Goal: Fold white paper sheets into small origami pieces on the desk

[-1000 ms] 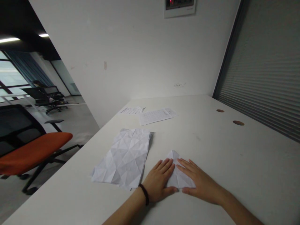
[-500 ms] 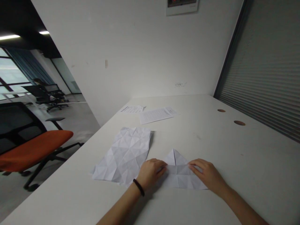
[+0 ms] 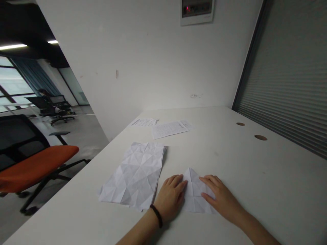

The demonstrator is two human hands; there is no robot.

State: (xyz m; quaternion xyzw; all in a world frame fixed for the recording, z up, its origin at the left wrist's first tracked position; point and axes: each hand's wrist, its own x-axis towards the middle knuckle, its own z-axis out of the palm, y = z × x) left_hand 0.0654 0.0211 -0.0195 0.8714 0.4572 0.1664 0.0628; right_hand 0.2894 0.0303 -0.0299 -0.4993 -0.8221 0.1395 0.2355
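Note:
A small folded white paper with a pointed top lies on the white table in front of me. My left hand, with a dark band on its wrist, rests flat on the paper's left side, fingers stretched out. On the paper's right side lies my right hand, fingers flat and pressing down. Neither hand grips anything.
A creased, unfolded white sheet lies just left of my hands. Printed papers sit further back. Two round cable holes are at the right. An orange office chair stands left of the table; a white wall is behind.
Half a second ago my hands were apart, pinching the paper's two sides with it spread wider. Now the sides are folded inward and both hands lie flat on it, close together.

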